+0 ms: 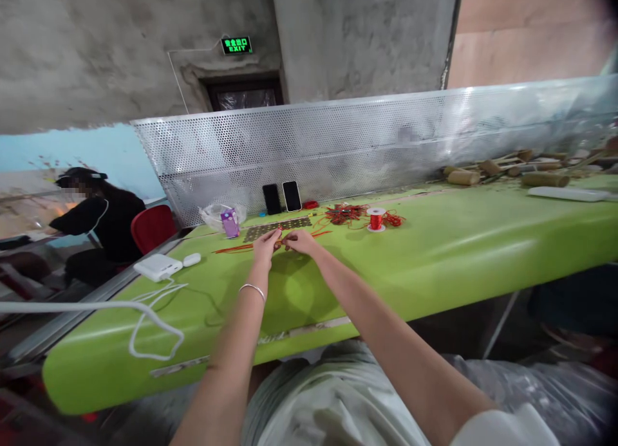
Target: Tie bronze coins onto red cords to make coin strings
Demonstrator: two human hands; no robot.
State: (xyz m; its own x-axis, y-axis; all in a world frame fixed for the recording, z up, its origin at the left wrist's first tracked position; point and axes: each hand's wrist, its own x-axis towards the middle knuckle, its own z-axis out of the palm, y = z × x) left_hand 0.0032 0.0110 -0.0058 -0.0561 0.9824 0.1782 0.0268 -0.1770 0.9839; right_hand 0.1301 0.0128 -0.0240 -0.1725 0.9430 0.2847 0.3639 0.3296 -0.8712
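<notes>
My left hand (267, 245) is closed in a pinch on red cords (232, 248) above the green table (338, 275). Close beside it on the right, my right hand (298, 241) is also pinched at the cords, whose ends stick out on both sides. What lies between the fingertips is too small to make out. Behind the hands is a dark patterned mat (258, 230). A heap of red cords (345, 213) and a white spool of red thread (376, 220) lie to the right.
Two phones (271, 199) lean against a perforated metal screen (338, 143). A purple box (230, 223) stands at the left, behind a white power bank (158, 266) and cable. Bamboo pieces (463, 177) lie far right. Another person (99, 217) sits at the left.
</notes>
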